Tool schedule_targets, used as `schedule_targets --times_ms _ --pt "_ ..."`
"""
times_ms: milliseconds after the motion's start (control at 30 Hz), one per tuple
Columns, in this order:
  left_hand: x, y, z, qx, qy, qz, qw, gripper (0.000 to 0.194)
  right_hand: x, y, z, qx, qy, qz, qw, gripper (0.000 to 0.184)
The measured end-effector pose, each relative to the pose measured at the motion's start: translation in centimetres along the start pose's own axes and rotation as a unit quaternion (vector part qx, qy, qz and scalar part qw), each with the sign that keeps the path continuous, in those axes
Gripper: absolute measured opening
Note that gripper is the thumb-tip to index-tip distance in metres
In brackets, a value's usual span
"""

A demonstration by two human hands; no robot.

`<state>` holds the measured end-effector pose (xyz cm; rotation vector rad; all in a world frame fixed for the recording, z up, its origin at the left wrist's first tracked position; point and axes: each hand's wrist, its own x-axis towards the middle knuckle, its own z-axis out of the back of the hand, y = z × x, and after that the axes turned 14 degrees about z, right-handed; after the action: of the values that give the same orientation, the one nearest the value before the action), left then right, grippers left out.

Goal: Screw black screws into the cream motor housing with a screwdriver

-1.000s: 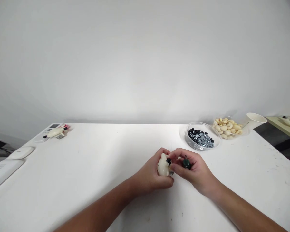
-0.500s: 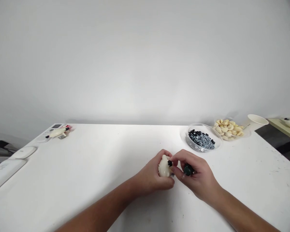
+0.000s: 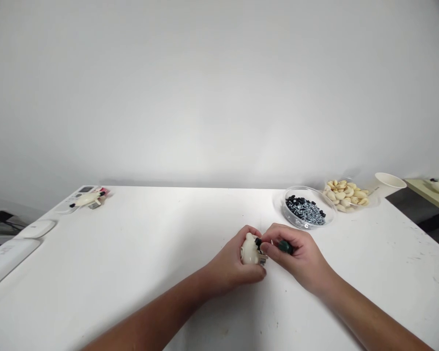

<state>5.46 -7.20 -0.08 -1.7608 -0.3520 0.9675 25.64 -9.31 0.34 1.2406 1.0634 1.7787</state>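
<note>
1. Left hand (image 3: 234,261) – wrapped around cream plastic housing (image 3: 248,252), held over front-middle of bench (image 3: 149,248).
2. Right hand (image 3: 300,251) – thumb and finger at small black part (image 3: 258,243) on housing's right side; dark green handle (image 3: 285,247) gripped in same hand.
3. Clear round dish (image 3: 329,222) of screws (image 3: 310,214) and black parts beyond right hand, cream pieces (image 3: 346,195) just beside it.

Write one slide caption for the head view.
Right hand holding a green handle touches a black piece on a cream part in the left hand.
</note>
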Motion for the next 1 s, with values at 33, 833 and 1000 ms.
schedule_targets --times_ms 33,833,1000 --pt "-0.1 -0.1 0.0 0.003 -0.001 0.003 1.000 0.047 0.0 0.1 0.0 0.001 0.000 0.001 1.000 0.018" --pt "0.3 -0.4 0.7 -0.058 0.019 0.033 0.998 0.048 -0.3 1.3 0.1 -0.061 0.013 -0.015 0.998 0.014" --pt "0.3 -0.5 1.5 -0.178 0.037 0.016 0.983 0.047 -0.1 1.3 1.4 -0.146 0.034 -0.004 0.989 0.017"
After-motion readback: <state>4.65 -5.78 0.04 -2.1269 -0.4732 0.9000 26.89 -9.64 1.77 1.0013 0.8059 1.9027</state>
